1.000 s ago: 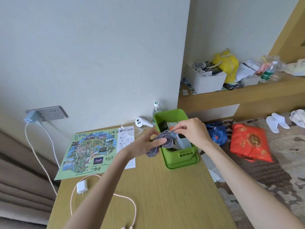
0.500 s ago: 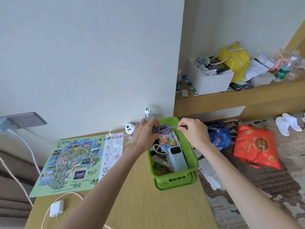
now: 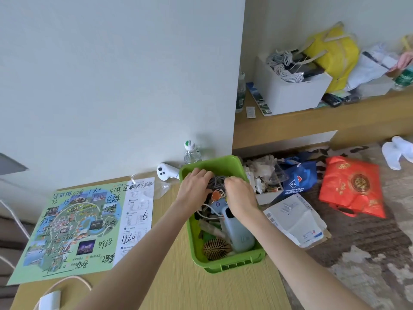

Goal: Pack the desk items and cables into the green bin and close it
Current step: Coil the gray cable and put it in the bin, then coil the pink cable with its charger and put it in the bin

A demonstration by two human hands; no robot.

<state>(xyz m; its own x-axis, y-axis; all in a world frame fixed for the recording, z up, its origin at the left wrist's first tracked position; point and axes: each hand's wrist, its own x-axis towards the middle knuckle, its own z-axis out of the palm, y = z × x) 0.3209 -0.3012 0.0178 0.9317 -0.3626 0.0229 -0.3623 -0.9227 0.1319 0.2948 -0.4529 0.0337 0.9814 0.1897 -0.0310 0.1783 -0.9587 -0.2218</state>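
The open green bin (image 3: 232,264) stands at the right edge of the wooden desk (image 3: 178,287). A coiled grey cable (image 3: 217,181) lies in its far end. My left hand (image 3: 194,190) and my right hand (image 3: 239,195) are both inside the bin, fingers curled down onto the coil. Nearer in the bin lie a pale blue power bank (image 3: 238,233), a round hairbrush (image 3: 215,248) and a white cord. A white charger (image 3: 50,300) with a pink cable (image 3: 71,280) lies at the desk's near left.
A green map sheet (image 3: 73,229) covers the desk's left. A white controller (image 3: 166,171) and a water bottle (image 3: 191,152) stand by the wall behind the bin. Bags and papers litter the floor at right; a shelf holds a white box (image 3: 290,92).
Both hands carried the grey cable coil from above the desk over the bin, then lowered it into the bin's far end. The view shifted right and closer.
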